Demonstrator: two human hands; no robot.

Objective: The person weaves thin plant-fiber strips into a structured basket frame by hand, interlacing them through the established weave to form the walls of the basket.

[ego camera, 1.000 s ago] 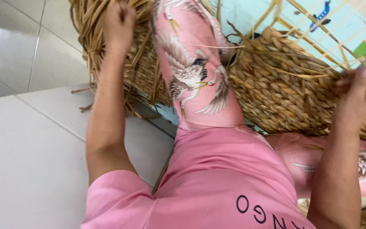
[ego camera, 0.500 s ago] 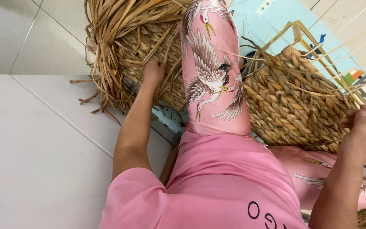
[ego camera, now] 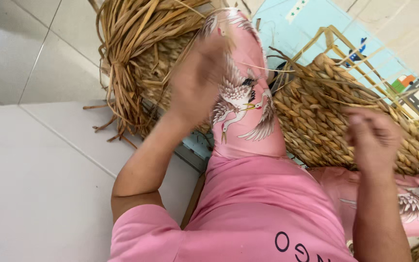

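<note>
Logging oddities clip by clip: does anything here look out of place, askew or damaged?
Nothing looks damaged. Loose fibre ends stick out unevenly from the woven basket, and stray strands from the dried fibre bundle trail onto the white floor tiles. Both the left hand and the right hand are motion-blurred.

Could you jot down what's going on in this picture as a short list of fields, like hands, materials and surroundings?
Left hand: left hand raised over the pink patterned trouser leg, blurred, beside the bundle of loose dried straw
Right hand: right hand blurred, over the woven straw basket; whether it grips a strand cannot be told
Basket: braided weave, loose strands sticking up
Floor: pale tiles
Behind: light blue mat
Clothing: pink shirt
</note>
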